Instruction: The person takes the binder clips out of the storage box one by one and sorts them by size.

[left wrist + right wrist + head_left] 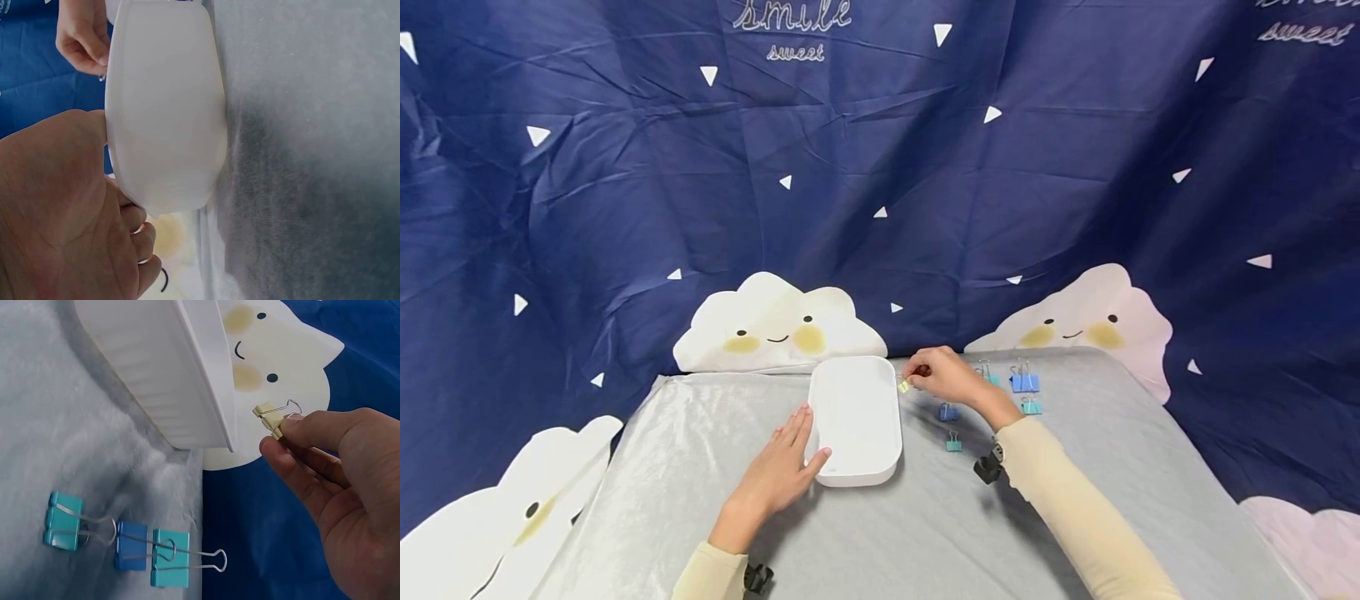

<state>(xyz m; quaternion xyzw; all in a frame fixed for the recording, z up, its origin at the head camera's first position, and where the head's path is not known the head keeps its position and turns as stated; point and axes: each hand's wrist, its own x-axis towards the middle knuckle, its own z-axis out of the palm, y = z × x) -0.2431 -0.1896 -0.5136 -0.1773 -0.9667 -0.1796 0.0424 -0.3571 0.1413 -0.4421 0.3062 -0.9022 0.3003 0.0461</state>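
A white plastic box (856, 421) stands on the grey cloth. My left hand (779, 465) rests against its left side, fingers straight along the edge and thumb at the near corner; the left wrist view shows the palm (62, 206) beside the rim. My right hand (951, 375) pinches a small yellow binder clip (270, 419) between thumb and fingertips. That clip is held up just outside the box's right edge, a wire handle showing beside the thumb. Below the right hand, in its wrist view, stand teal (64, 520) and blue (132, 545) binder clips.
Several more binder clips stand to the right of the box, among them a large blue one (1025, 382), a teal one (1032, 406) and a small teal one (953, 442) nearer me. A dark blue curtain (880, 167) with clouds hangs behind the grey cloth (917, 542).
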